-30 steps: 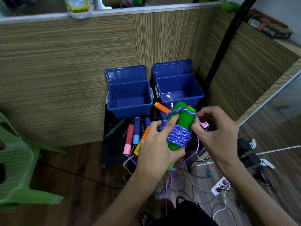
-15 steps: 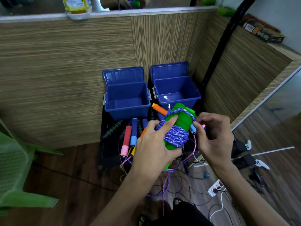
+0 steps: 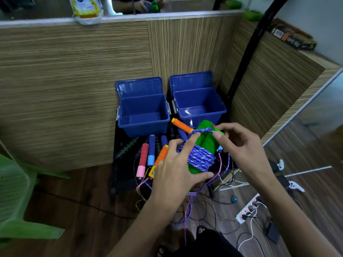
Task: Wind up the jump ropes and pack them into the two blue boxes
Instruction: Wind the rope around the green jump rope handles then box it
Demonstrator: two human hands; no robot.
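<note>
My left hand (image 3: 176, 169) grips a pair of green jump-rope handles (image 3: 206, 141) with purple-blue rope (image 3: 201, 158) coiled round them; its index finger presses the top strand. My right hand (image 3: 239, 143) pinches the rope loop at the top of the handles. Loose rope hangs down below the bundle. Two open blue boxes, the left blue box (image 3: 143, 127) and the right blue box (image 3: 219, 111), stand against the wooden wall with nothing inside. Other jump ropes with pink, blue and orange handles (image 3: 148, 154) lie in a pile in front of the boxes.
A green plastic chair (image 3: 16, 197) stands at the left. Black cables, a power strip (image 3: 248, 210) and white game controllers (image 3: 295, 186) lie on the wooden floor at the right. A black pole (image 3: 246, 58) rises beside the right box.
My right hand has shifted up to the top of the handles and now pinches the rope loop there. The bundle stays in my left hand.
</note>
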